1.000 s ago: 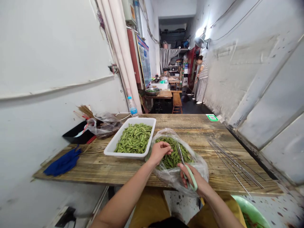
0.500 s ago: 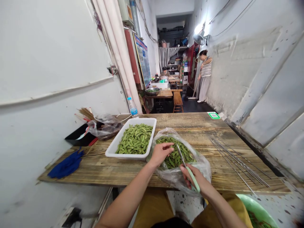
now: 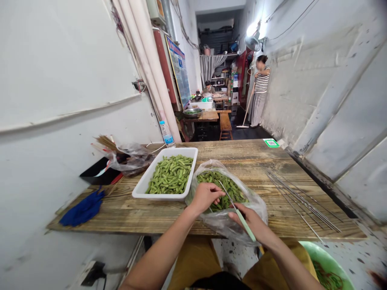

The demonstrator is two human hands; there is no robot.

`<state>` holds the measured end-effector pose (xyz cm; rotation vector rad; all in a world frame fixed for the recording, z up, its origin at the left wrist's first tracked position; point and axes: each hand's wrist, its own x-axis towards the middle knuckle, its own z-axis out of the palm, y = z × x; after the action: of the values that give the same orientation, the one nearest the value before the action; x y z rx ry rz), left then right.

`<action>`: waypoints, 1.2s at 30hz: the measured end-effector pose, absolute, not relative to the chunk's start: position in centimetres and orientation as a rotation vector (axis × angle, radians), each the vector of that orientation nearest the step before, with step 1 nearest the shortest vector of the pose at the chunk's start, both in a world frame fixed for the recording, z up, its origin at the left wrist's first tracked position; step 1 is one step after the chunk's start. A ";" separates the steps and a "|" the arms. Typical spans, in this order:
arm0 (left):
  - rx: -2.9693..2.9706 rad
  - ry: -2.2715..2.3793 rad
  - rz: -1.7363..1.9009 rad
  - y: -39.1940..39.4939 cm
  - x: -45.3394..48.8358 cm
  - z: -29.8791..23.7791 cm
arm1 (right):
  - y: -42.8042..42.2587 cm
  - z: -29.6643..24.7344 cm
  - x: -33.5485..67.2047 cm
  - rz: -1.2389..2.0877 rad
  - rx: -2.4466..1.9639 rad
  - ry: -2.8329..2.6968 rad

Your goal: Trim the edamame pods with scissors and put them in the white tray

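Observation:
My left hand (image 3: 207, 196) is over the heap of green edamame pods (image 3: 236, 191) in a clear plastic bag (image 3: 223, 229). Its thumb and fingertips are pinched together; whatever lies between them is too small to make out. In my right hand (image 3: 253, 220) is a pair of scissors (image 3: 245, 226) with pale green handles. The metal blades point up and left over the heap, close to my left fingertips. To the left of the bag, a white plastic tray (image 3: 195, 168) holds many more pods (image 3: 171, 174).
Several long metal skewers (image 3: 302, 197) lie on the wooden table (image 3: 242, 153) at right. A blue cloth (image 3: 82, 209), a black box (image 3: 99, 171) and a water bottle (image 3: 168, 136) are at left. A green basin (image 3: 317, 251) stands below right. Beyond, a person (image 3: 259, 90) holds a broom.
My left fingertips have come down slightly to the right, closer together. The scissors' handles now look nearer each other, the blades closed. The person behind has shifted the broom a little left.

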<state>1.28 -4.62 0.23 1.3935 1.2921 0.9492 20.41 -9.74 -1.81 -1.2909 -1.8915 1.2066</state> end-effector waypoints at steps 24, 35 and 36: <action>2.545 1.715 0.744 -2.1 -3.6 4.4 | -10.2 -3.2 21.3 1.594 -1.323 -1.217; 2.480 1.845 0.134 -1.5 3.4 0.6 | -10.3 -3.7 21.3 1.577 -1.340 -1.314; 2.446 1.827 0.177 -1.3 3.4 0.6 | -10.3 -3.8 21.2 1.578 -1.341 -1.330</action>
<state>3.44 -1.27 0.65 2.4465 1.8270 0.1769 21.20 -10.31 -3.75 -1.3409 -1.3299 1.5781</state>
